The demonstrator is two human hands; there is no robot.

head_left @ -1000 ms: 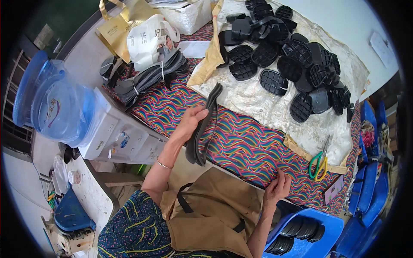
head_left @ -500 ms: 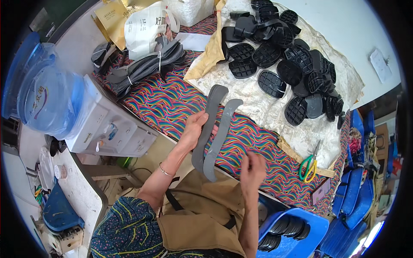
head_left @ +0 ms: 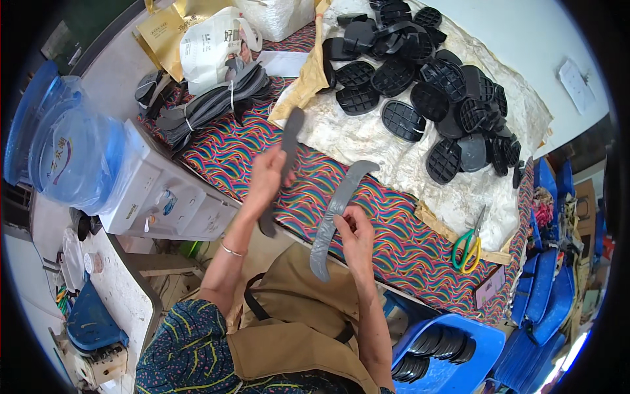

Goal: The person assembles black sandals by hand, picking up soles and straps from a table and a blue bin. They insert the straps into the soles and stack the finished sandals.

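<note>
My left hand [head_left: 268, 174] is closed around a dark grey curved strip [head_left: 293, 128], which stands nearly upright over the patterned cloth and looks blurred. To its right, my right hand [head_left: 356, 238] pinches a lighter grey, shiny curved strip [head_left: 338, 197] between thumb and fingers, a little below its middle. The two strips are apart. Farther off to the left lies a tied bundle of similar dark strips [head_left: 210, 105]. Black grid-soled shoe pieces [head_left: 394, 77] are heaped on a white sheet [head_left: 367, 141] beyond my hands.
Green-and-yellow scissors [head_left: 467, 249] and a phone [head_left: 490, 287] lie at the right of the table. A blue bin [head_left: 453, 368] with stacked black pieces stands by my right forearm. Left are a water dispenser [head_left: 170, 190] and a white table [head_left: 131, 282]. Bags [head_left: 211, 47] stand behind the bundle.
Both strips were together at my left hand. The lighter one is now in my right hand, which came up from the right; my left hand has drawn away leftward with the dark one.
</note>
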